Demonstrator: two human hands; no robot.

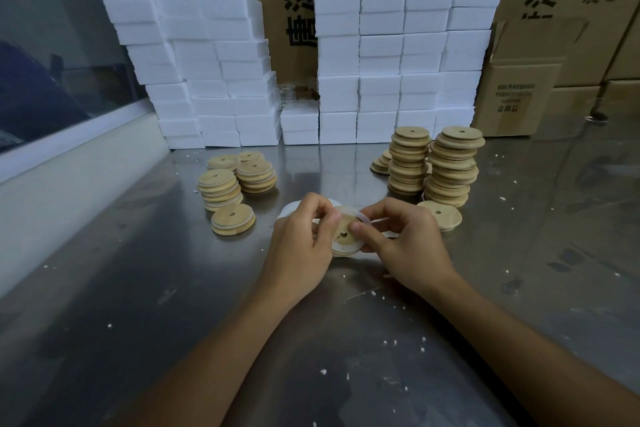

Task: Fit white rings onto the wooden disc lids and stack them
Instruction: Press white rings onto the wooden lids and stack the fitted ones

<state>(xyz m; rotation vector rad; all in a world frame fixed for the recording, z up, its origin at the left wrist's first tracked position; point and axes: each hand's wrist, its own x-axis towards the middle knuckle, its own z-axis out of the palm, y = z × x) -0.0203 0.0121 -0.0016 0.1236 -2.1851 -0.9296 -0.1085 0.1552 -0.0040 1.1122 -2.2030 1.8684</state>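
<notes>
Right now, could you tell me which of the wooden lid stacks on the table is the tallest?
The far-right stack, nearest the cardboard boxes; it holds more lids than its neighbour and far more than the short left-hand stacks.

Dim, even indoor light leaves soft glare on the steel table [346, 163], faint shadows beneath the forearms, wide-angle bending at the edges, and slight softness in the far boxes [512, 94].

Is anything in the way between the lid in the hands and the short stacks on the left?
Nothing visible blocks it. Both the left hand and right hand hold the lid with its white ring. Bare table lies between it and the short stacks; a single lid sits there, slightly nearer.
</notes>
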